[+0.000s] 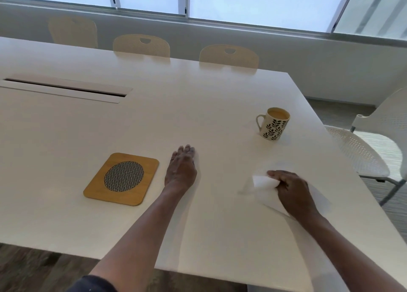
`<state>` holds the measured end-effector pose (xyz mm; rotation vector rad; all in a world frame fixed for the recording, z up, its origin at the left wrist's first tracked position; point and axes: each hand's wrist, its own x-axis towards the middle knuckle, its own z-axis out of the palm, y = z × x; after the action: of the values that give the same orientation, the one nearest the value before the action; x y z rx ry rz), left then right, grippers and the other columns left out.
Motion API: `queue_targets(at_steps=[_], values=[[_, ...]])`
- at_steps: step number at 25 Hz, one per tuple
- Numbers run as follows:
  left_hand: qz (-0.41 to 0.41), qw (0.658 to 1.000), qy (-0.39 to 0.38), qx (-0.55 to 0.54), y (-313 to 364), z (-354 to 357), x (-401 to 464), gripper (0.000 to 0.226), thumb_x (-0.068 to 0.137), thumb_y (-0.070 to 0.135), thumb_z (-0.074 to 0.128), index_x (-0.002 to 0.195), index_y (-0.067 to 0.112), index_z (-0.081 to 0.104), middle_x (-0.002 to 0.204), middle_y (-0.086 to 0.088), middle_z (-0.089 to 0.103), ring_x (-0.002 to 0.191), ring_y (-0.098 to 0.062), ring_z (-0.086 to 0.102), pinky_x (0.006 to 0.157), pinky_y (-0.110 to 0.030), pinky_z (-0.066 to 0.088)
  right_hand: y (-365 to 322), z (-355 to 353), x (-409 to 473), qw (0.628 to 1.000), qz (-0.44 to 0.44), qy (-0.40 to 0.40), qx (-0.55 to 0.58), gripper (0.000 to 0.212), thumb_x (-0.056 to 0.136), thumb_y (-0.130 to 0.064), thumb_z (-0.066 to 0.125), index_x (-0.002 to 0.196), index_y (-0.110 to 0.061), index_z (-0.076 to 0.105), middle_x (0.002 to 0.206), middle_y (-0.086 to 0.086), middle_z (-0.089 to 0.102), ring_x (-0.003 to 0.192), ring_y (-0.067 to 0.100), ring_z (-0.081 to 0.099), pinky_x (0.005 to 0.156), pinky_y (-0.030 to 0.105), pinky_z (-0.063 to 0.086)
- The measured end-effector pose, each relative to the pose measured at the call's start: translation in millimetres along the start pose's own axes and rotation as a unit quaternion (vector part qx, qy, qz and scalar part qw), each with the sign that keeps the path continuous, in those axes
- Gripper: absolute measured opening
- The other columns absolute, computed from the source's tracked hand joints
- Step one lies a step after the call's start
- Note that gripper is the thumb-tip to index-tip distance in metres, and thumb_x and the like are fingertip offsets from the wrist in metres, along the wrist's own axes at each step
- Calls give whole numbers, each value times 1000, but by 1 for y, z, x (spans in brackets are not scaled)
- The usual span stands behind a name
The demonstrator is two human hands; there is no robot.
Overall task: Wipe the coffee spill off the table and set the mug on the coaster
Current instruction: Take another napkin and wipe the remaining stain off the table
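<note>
A cream mug point(273, 124) with a black leaf pattern stands upright on the white table point(198, 107), filled with light brown coffee. Its handle points left. A square wooden coaster point(121, 178) with a round woven centre lies at the front left. My right hand point(295, 190) grips a crumpled white paper tissue point(263, 182) on the table, in front of the mug. My left hand point(181, 168) rests flat on the tabletop, fingers straight, just right of the coaster. No brown spill shows on the surface.
A long cable slot point(66, 88) is set into the table at the left. Beige chair backs point(229, 56) line the far edge. A white perforated chair point(363, 151) stands by the right edge. The table's near edge runs under my forearms.
</note>
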<state>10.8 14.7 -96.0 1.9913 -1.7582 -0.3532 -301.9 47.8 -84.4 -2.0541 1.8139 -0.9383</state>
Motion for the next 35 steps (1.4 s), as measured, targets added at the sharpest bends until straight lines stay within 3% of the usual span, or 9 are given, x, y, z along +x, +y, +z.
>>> queue_targets(at_steps=[3,6,11,14,16,21,26,30,35], values=[[0,1000,-2,2,-1,1,1,53,101,5,27,153,12,30,163,-3,23,152,-16,13,122,-28,4,-6,13,28,999,22,-43,3,33,92,-19,58,122,-16,69,130,2,67,128,20,56,106,22,31],[2,1000,-8,9,-1,0,2,52,102,8,26,154,11,29,164,-3,23,152,-17,13,123,-28,4,-31,35,54,996,53,-67,41,48,91,-49,61,119,-11,70,129,3,67,127,19,57,110,34,36],[4,1000,-4,10,1,-2,1,54,100,3,29,154,10,29,163,-4,23,152,-18,14,122,-28,4,-81,71,62,990,80,-55,104,8,79,-26,72,77,-19,70,110,-5,75,106,11,68,93,20,44],[10,1000,-11,13,0,-4,-1,50,103,8,28,153,8,30,163,-6,25,152,-20,16,123,-30,7,-104,82,42,992,22,-78,97,16,84,-18,63,95,-23,74,107,-8,76,104,11,67,95,23,47],[13,1000,-15,12,3,-6,-2,48,105,12,27,153,8,30,163,-7,25,152,-21,16,123,-31,7,-112,83,20,990,-36,-112,81,31,88,-13,57,112,-22,74,119,-7,72,119,10,61,106,26,42],[15,999,-30,27,3,-6,-3,48,105,15,26,153,7,29,163,-8,24,152,-22,14,123,-32,7,-113,78,-41,972,-153,-178,-27,50,98,-22,42,148,-25,42,156,-12,35,148,6,22,121,23,10],[40,997,-40,60,4,-3,-5,52,104,23,26,154,5,25,164,-12,19,152,-25,13,124,-38,9,-101,57,-76,972,-139,-183,-48,50,103,-24,38,152,-34,31,157,-24,22,148,-4,9,119,17,0],[61,994,-55,70,4,1,-12,56,103,26,27,155,4,22,165,-12,16,153,-26,10,124,-38,7,-88,46,-86,983,-94,-155,10,46,100,-11,49,141,-31,51,148,-23,39,142,-8,25,114,10,8],[77,994,-70,41,20,0,-23,54,104,23,31,154,4,25,164,-12,18,152,-25,11,123,-36,8,-70,18,-98,991,-74,-80,79,26,87,0,68,104,-17,78,111,-7,73,104,3,62,87,9,47]])
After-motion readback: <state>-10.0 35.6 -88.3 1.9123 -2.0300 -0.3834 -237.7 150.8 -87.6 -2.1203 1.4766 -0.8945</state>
